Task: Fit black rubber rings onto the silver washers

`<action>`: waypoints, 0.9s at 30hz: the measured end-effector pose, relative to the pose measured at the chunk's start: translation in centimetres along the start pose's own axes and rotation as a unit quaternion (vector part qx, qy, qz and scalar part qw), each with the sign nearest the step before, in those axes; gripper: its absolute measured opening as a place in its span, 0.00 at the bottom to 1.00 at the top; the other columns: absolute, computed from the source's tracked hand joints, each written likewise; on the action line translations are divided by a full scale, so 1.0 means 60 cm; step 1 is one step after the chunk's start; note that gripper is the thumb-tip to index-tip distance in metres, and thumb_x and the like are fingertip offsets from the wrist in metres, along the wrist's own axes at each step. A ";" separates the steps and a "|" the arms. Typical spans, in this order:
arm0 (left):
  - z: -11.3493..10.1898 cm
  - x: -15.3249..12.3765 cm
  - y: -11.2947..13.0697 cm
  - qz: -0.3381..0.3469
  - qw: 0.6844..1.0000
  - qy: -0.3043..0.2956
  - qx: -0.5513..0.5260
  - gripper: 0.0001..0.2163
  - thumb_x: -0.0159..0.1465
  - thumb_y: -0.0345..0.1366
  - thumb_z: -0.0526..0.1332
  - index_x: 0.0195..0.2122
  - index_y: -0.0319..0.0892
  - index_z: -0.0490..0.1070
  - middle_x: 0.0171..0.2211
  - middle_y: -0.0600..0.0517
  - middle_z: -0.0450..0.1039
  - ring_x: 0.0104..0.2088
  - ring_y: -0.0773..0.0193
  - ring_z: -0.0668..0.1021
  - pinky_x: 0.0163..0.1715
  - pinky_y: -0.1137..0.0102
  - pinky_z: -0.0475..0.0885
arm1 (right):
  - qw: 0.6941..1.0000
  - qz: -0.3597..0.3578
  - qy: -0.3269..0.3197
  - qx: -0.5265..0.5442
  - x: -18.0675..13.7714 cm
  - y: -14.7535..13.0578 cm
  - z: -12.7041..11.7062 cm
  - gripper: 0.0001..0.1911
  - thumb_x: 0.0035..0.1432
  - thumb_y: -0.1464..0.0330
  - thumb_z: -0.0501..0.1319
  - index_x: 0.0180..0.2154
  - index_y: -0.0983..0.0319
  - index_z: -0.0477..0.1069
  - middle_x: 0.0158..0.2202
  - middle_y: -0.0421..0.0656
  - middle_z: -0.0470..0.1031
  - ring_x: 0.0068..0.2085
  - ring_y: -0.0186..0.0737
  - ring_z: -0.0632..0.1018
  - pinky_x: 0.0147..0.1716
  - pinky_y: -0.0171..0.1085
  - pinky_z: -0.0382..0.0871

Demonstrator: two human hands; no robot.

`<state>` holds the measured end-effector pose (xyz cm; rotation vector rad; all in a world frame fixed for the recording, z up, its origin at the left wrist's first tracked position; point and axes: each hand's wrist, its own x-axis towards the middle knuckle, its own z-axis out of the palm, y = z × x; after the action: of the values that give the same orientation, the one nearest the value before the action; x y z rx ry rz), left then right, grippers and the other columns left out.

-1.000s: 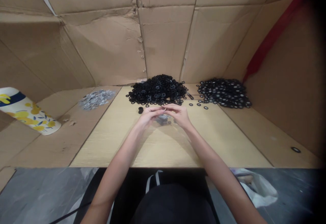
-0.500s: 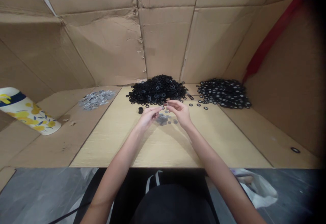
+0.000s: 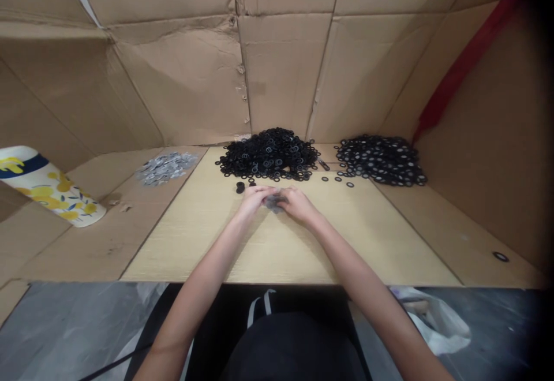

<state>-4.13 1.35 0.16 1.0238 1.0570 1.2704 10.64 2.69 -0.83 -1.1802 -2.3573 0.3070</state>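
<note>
My left hand and my right hand rest low on the pale wooden board, fingers curled in towards each other. Between them lies a small cluster of grey metal washers, which both hands touch. What the fingers pinch is too small to make out. Just beyond the hands sits a heap of black rubber rings. A single black ring lies left of my left hand.
A second spread of black rings with pale centres lies at the right. A pile of grey washers sits on cardboard at the left, near a flowered cup on its side. Cardboard walls enclose the area. A lone ring lies far right.
Both hands have dropped from just above the board down onto the small washer cluster and closed in around it.
</note>
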 end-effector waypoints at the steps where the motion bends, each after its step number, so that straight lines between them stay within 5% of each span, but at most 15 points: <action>1: 0.001 0.000 -0.002 0.001 1.000 0.004 -0.001 0.09 0.40 0.34 0.69 0.22 0.36 0.76 0.19 0.51 0.71 0.18 0.74 0.64 0.19 0.74 0.54 | 1.000 -0.002 -0.001 -0.003 0.000 0.000 -0.001 0.11 0.51 0.76 0.57 0.36 0.63 0.73 0.35 0.45 0.77 0.37 0.39 0.73 0.40 0.36 0.63; 10: 0.002 0.004 -0.010 0.018 1.000 0.003 0.020 0.03 0.43 0.30 0.66 0.20 0.37 0.75 0.17 0.50 0.71 0.19 0.70 0.68 0.22 0.72 0.60 | 0.977 0.036 0.113 0.179 0.002 -0.004 -0.007 0.13 0.57 0.70 0.51 0.38 0.62 0.73 0.38 0.45 0.76 0.39 0.37 0.75 0.39 0.35 0.66; 17: 0.004 0.005 -0.017 0.025 0.999 0.002 0.037 0.04 0.44 0.31 0.65 0.21 0.35 0.74 0.18 0.50 0.71 0.19 0.70 0.67 0.23 0.72 0.61 | 0.963 0.069 0.119 0.233 0.002 -0.010 -0.005 0.07 0.51 0.70 0.57 0.32 0.63 0.73 0.31 0.43 0.77 0.32 0.36 0.75 0.32 0.34 0.67; 22: 0.003 0.014 -0.019 0.020 0.998 0.057 -0.006 0.06 0.50 0.30 0.59 0.29 0.36 0.72 0.19 0.53 0.68 0.18 0.72 0.66 0.21 0.75 0.59 | 0.951 0.104 0.145 0.252 0.003 -0.010 -0.006 0.07 0.48 0.73 0.57 0.30 0.64 0.73 0.32 0.43 0.76 0.32 0.35 0.75 0.34 0.34 0.67; 27: 0.005 0.019 -0.017 -0.041 0.992 0.090 -0.081 0.11 0.50 0.24 0.53 0.36 0.36 0.66 0.22 0.53 0.67 0.22 0.72 0.70 0.26 0.76 0.64 | 0.947 0.119 0.145 0.261 0.004 -0.015 -0.012 0.06 0.47 0.72 0.57 0.29 0.64 0.73 0.30 0.42 0.76 0.31 0.35 0.74 0.34 0.35 0.68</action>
<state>-3.60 2.43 -0.81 0.7461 1.1021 1.3766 10.26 2.32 0.21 -1.1467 -1.7301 0.7357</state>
